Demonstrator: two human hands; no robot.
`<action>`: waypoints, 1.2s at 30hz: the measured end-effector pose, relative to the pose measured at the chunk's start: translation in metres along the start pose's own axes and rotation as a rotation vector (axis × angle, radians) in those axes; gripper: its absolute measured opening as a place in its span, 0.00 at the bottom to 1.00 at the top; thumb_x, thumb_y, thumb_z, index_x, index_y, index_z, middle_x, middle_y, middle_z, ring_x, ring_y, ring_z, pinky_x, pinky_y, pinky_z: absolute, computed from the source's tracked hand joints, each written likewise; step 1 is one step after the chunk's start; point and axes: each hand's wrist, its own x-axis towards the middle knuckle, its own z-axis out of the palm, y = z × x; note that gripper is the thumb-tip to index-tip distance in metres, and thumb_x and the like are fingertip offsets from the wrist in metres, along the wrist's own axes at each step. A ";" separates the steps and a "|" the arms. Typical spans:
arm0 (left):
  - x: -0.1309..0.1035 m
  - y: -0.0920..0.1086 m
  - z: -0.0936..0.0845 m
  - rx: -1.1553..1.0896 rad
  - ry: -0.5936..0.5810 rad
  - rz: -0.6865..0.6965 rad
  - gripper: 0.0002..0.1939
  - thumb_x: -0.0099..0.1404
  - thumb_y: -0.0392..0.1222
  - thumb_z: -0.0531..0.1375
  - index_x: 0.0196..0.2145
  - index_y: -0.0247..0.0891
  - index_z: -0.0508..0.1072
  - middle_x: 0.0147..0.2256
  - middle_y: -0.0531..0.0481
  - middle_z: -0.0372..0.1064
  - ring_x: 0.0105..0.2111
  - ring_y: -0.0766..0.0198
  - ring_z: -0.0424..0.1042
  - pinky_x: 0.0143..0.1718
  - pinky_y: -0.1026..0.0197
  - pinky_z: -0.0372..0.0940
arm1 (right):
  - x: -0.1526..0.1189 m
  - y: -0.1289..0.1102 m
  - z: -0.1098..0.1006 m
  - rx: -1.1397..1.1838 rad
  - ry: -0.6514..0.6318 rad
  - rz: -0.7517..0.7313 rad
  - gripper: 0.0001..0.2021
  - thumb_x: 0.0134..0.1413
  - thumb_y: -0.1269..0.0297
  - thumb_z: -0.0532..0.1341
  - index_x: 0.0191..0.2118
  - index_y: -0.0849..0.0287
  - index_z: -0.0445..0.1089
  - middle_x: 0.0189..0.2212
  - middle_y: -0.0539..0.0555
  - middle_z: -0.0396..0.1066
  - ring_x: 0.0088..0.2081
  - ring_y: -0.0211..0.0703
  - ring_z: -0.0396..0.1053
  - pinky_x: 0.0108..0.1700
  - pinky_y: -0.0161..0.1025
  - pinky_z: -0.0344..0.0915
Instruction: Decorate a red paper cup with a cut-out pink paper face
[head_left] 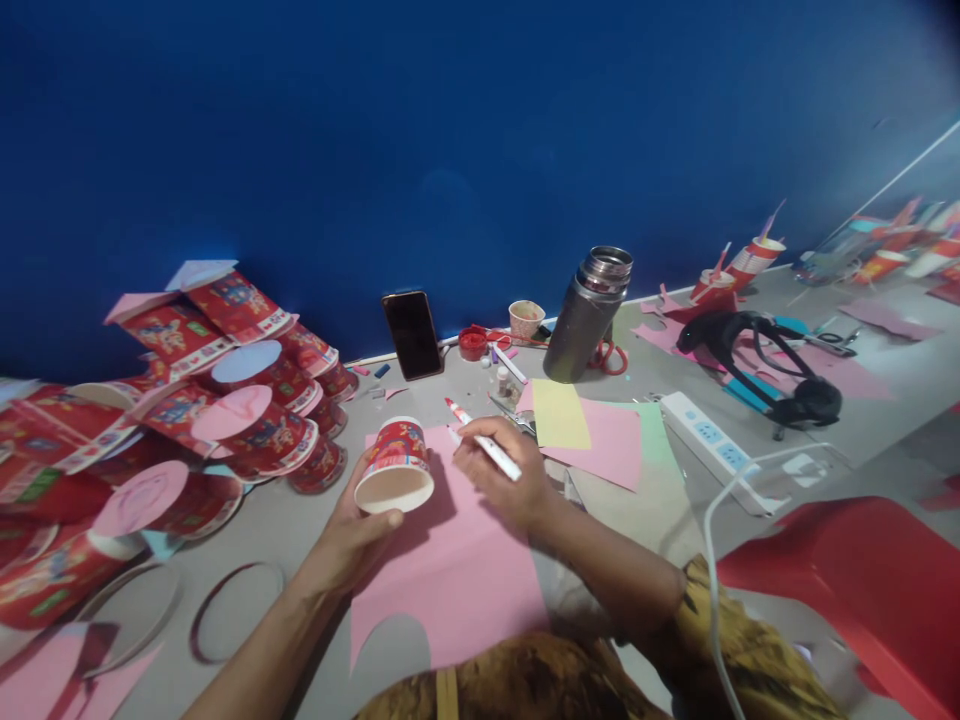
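Blue wall (450, 150) ahead, our left hand (361, 540) grips a red-printed paper cup (397, 462), seemingly steadying it; our right hand (528, 487) pinches a white marker (501, 459).

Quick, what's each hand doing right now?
Left hand: closed around a red patterned cup.
Right hand: closed, holding a white marker.

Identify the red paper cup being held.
The red printed paper cup in the left hand, above the pink paper; the other red cups in view are unheld.
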 end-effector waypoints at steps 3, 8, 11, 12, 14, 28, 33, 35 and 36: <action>-0.003 0.001 0.006 0.030 0.017 0.019 0.53 0.44 0.45 0.81 0.65 0.46 0.65 0.51 0.39 0.79 0.49 0.42 0.80 0.44 0.50 0.78 | -0.007 0.002 0.007 -0.109 -0.090 -0.123 0.12 0.60 0.59 0.70 0.47 0.54 0.73 0.36 0.52 0.78 0.32 0.40 0.74 0.38 0.38 0.72; -0.008 0.004 0.012 0.117 0.011 0.028 0.54 0.45 0.45 0.81 0.65 0.51 0.61 0.49 0.44 0.78 0.44 0.47 0.80 0.36 0.53 0.79 | -0.012 0.007 0.012 -0.274 -0.104 -0.316 0.07 0.64 0.65 0.65 0.47 0.54 0.72 0.35 0.53 0.77 0.35 0.44 0.75 0.41 0.41 0.72; -0.005 0.006 0.010 0.191 0.038 0.112 0.53 0.43 0.47 0.81 0.64 0.54 0.64 0.56 0.44 0.73 0.54 0.43 0.76 0.50 0.45 0.77 | -0.011 0.008 0.010 -0.399 -0.099 -0.404 0.07 0.64 0.70 0.63 0.46 0.54 0.71 0.35 0.54 0.78 0.36 0.46 0.75 0.40 0.42 0.71; -0.004 0.007 0.009 0.208 0.037 0.166 0.52 0.43 0.48 0.81 0.63 0.54 0.65 0.60 0.45 0.70 0.59 0.41 0.73 0.56 0.43 0.74 | -0.010 0.008 0.010 -0.444 -0.103 -0.433 0.08 0.64 0.72 0.62 0.46 0.54 0.72 0.34 0.55 0.78 0.35 0.46 0.74 0.40 0.42 0.70; -0.002 0.008 0.005 0.234 0.007 0.264 0.50 0.45 0.49 0.81 0.63 0.54 0.67 0.66 0.45 0.65 0.66 0.40 0.65 0.64 0.42 0.67 | -0.010 0.009 0.009 -0.536 -0.127 -0.471 0.09 0.64 0.74 0.61 0.45 0.54 0.72 0.32 0.54 0.78 0.34 0.47 0.73 0.39 0.43 0.69; 0.004 0.009 -0.012 0.499 -0.051 0.310 0.44 0.53 0.36 0.73 0.65 0.44 0.62 0.66 0.38 0.61 0.69 0.41 0.61 0.71 0.42 0.56 | -0.002 -0.001 -0.006 -0.221 -0.128 -0.189 0.08 0.70 0.62 0.59 0.50 0.54 0.73 0.39 0.55 0.80 0.39 0.47 0.77 0.45 0.45 0.73; 0.006 0.001 -0.014 0.447 -0.067 0.306 0.45 0.52 0.34 0.73 0.65 0.44 0.61 0.66 0.37 0.59 0.69 0.40 0.60 0.71 0.41 0.56 | 0.001 -0.001 -0.013 0.014 -0.097 -0.116 0.16 0.72 0.49 0.59 0.48 0.53 0.79 0.32 0.53 0.80 0.34 0.46 0.77 0.40 0.44 0.74; 0.007 0.000 -0.015 0.473 -0.040 0.320 0.45 0.52 0.36 0.73 0.65 0.43 0.60 0.66 0.37 0.59 0.69 0.40 0.60 0.71 0.41 0.56 | 0.002 -0.004 -0.014 0.011 -0.107 -0.158 0.19 0.72 0.47 0.58 0.45 0.54 0.81 0.31 0.54 0.80 0.34 0.46 0.76 0.39 0.44 0.73; 0.007 0.000 -0.015 0.503 -0.027 0.329 0.45 0.53 0.36 0.73 0.65 0.43 0.61 0.66 0.37 0.60 0.69 0.40 0.60 0.71 0.40 0.56 | 0.002 -0.005 -0.013 0.004 -0.111 -0.172 0.19 0.72 0.47 0.59 0.45 0.54 0.82 0.32 0.54 0.80 0.34 0.46 0.76 0.39 0.44 0.73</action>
